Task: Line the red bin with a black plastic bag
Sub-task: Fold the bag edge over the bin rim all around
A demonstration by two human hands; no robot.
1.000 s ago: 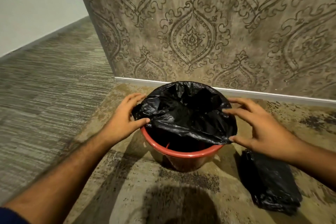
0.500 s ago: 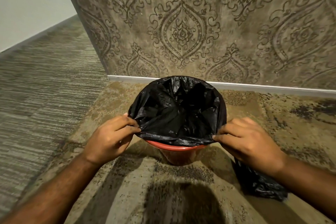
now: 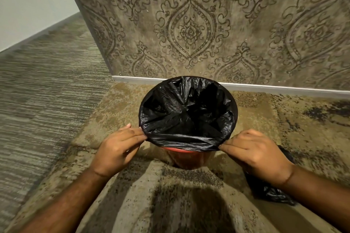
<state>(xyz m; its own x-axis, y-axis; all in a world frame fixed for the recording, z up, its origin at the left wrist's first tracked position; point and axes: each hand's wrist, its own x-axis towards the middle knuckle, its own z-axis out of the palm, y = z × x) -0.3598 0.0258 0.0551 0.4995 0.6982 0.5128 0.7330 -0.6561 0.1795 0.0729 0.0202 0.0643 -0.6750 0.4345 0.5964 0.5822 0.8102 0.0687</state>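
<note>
The patterned wall (image 3: 189, 24) is filling the far side of the room, with the mottled carpet (image 3: 113, 109) running up to its skirting. Against it one red bin (image 3: 186, 159) is standing, and only a strip of red is showing now under the near edge. A second ago the near rim was bare and the black plastic bag (image 3: 186, 111) was bunched across the mouth; it is now stretched round the opening, its near hem coming down over the lip. That looks like the last side being hooked over, so the lining seems close to done.

Two hands are working. The left hand (image 3: 115, 149) is pinching the hem at the bin's near left between thumb and fingers, closed tight on the plastic. The right hand (image 3: 255, 153) is doing the same at the near right.

One more dark bundle (image 3: 272, 193), likely spare bags, is lying on the carpet behind the right wrist.
</note>
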